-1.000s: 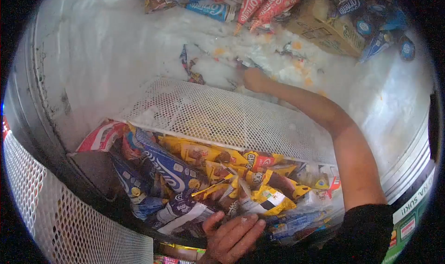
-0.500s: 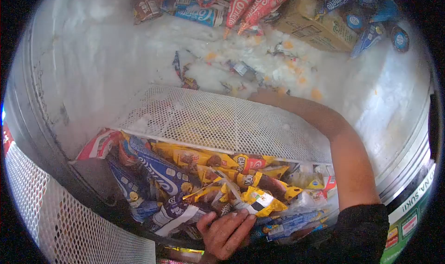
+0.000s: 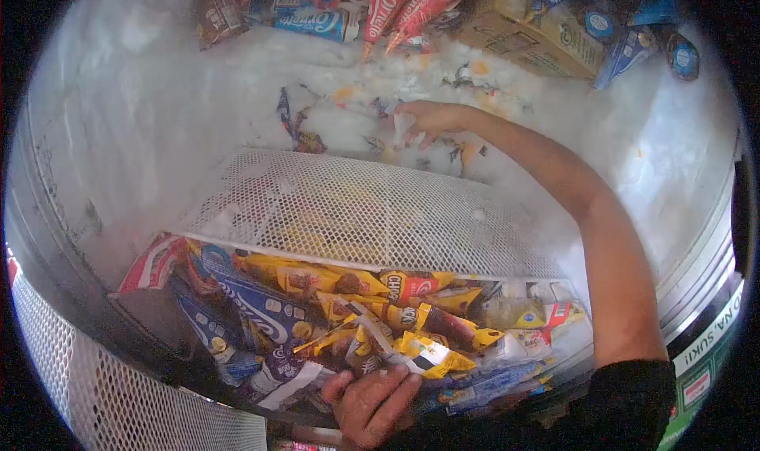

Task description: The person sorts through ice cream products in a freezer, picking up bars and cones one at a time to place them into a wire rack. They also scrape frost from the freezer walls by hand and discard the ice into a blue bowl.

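My right hand reaches over the white mesh divider to the frosted freezer floor. Its fingers close around a small whitish piece, where a half-buried wrapped pack lies; frost and blur hide its kind. At the near edge, my left hand rests with bent fingers and the thumb apart. Its fingertips touch a yellow ice cream wrapper on top of the pile. Beside it lie a purple pack and blue Cornetto cones.
Red Cornetto cones, blue packs and a cardboard box sit at the far side. Thick frost with orange stains and wrapper scraps covers the floor. A white mesh panel stands outside, lower left.
My right hand has moved left and farther in, out from behind the divider, onto the half-buried pack. The left hand stays at the near edge. The view has shifted slightly.
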A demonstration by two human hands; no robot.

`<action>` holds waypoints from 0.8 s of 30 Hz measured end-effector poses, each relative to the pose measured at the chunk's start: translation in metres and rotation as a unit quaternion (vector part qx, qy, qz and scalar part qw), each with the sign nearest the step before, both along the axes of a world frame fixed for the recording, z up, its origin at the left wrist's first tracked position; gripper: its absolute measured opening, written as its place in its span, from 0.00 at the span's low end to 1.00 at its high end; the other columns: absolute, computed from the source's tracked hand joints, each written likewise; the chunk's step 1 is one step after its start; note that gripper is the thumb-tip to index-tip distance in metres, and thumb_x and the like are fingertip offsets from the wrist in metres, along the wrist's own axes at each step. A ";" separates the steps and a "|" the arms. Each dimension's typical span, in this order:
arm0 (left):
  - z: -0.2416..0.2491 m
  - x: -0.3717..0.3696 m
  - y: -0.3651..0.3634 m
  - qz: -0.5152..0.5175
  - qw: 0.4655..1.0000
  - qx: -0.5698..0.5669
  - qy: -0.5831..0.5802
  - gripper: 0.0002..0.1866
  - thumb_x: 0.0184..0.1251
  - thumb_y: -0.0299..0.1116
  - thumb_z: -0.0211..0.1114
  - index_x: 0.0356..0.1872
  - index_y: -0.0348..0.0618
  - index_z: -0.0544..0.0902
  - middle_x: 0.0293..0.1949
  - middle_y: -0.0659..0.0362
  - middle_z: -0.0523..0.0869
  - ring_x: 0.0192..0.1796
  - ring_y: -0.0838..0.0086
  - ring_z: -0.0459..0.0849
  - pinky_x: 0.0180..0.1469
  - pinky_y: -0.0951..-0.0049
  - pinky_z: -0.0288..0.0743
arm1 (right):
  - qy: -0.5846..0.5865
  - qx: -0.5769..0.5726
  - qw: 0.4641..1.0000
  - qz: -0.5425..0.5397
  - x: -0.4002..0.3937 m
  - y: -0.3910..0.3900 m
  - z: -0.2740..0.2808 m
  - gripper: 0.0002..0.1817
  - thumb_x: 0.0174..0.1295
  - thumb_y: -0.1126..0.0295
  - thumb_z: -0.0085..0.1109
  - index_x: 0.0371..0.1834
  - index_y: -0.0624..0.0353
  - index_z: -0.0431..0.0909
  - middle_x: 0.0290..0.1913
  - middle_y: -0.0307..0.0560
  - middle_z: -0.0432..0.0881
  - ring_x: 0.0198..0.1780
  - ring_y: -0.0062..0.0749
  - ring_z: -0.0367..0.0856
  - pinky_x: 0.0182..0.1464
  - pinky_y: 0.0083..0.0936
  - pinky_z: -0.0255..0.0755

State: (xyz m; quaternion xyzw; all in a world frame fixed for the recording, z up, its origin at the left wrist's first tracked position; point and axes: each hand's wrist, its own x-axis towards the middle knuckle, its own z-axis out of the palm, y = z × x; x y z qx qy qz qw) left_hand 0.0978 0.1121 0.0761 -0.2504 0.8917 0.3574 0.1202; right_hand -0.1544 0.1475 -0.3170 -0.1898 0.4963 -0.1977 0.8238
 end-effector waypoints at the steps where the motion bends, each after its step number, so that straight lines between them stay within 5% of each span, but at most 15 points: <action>1: -0.001 0.001 0.003 0.000 1.000 0.000 0.000 0.14 0.50 0.43 0.66 0.37 0.51 0.87 0.40 0.59 0.86 0.38 0.75 0.81 0.63 0.59 0.58 | -0.068 -0.002 0.997 -0.033 -0.003 0.000 -0.004 0.28 0.63 0.77 0.48 0.67 0.58 0.56 0.59 0.54 0.70 0.57 0.39 0.76 0.52 0.40 0.77; 5: -0.012 0.006 0.015 0.056 0.995 -0.050 0.058 0.14 0.50 0.44 0.64 0.35 0.50 0.86 0.38 0.59 0.86 0.37 0.74 0.81 0.62 0.58 0.59 | -0.077 0.035 0.989 -0.126 0.004 0.000 -0.026 0.24 0.65 0.71 0.49 0.65 0.60 0.59 0.56 0.53 0.72 0.54 0.38 0.77 0.50 0.38 0.78; 7: -0.011 0.004 0.015 0.061 0.994 -0.060 0.071 0.14 0.51 0.44 0.64 0.35 0.50 0.86 0.37 0.59 0.86 0.37 0.74 0.81 0.61 0.58 0.60 | -0.152 0.068 0.979 -0.121 -0.008 -0.016 0.008 0.41 0.59 0.57 0.63 0.70 0.63 0.54 0.54 0.57 0.74 0.52 0.40 0.75 0.49 0.42 0.80; 10: -0.007 -0.006 0.015 0.066 0.996 -0.050 0.030 0.11 0.50 0.40 0.65 0.34 0.50 0.86 0.35 0.59 0.86 0.36 0.73 0.81 0.61 0.57 0.60 | -0.144 0.088 0.979 -0.110 -0.008 -0.034 0.014 0.29 0.63 0.61 0.59 0.64 0.61 0.62 0.60 0.52 0.69 0.56 0.38 0.75 0.44 0.38 0.80; 12: -0.009 -0.016 0.020 0.140 0.988 -0.021 0.062 0.14 0.65 0.37 0.63 0.48 0.44 0.83 0.42 0.55 0.86 0.38 0.70 0.84 0.64 0.62 0.61 | -0.070 0.067 0.979 -0.178 0.004 -0.039 0.018 0.29 0.62 0.63 0.59 0.65 0.59 0.61 0.60 0.51 0.68 0.55 0.38 0.75 0.44 0.38 0.79; 13: -0.009 -0.013 0.018 0.138 0.988 -0.022 0.060 0.14 0.65 0.37 0.63 0.48 0.44 0.83 0.42 0.55 0.86 0.38 0.70 0.84 0.64 0.62 0.61 | 0.004 0.046 0.969 -0.243 0.009 -0.041 0.020 0.30 0.61 0.66 0.59 0.66 0.58 0.61 0.60 0.50 0.67 0.54 0.37 0.75 0.45 0.38 0.79; 15: -0.007 -0.005 0.013 0.082 0.995 -0.040 0.047 0.09 0.49 0.34 0.66 0.34 0.49 0.85 0.35 0.59 0.86 0.35 0.72 0.82 0.62 0.57 0.59 | -0.006 0.009 0.973 -0.231 0.007 -0.045 0.016 0.30 0.61 0.69 0.58 0.67 0.56 0.61 0.59 0.49 0.68 0.53 0.37 0.75 0.46 0.37 0.78; 19: -0.007 -0.013 0.015 0.096 0.992 -0.054 0.058 0.09 0.49 0.30 0.66 0.35 0.48 0.83 0.34 0.58 0.86 0.35 0.71 0.82 0.63 0.56 0.60 | -0.112 0.008 0.958 -0.262 0.004 -0.045 0.009 0.32 0.58 0.77 0.54 0.68 0.53 0.60 0.58 0.47 0.65 0.51 0.36 0.73 0.49 0.37 0.76; 24: 0.000 -0.011 0.020 0.159 0.984 -0.003 0.082 0.13 0.51 0.23 0.65 0.39 0.50 0.85 0.40 0.61 0.85 0.37 0.72 0.83 0.64 0.58 0.62 | -0.033 -0.026 0.972 -0.233 -0.004 -0.033 0.041 0.31 0.60 0.74 0.56 0.68 0.52 0.59 0.57 0.46 0.67 0.52 0.36 0.74 0.43 0.36 0.80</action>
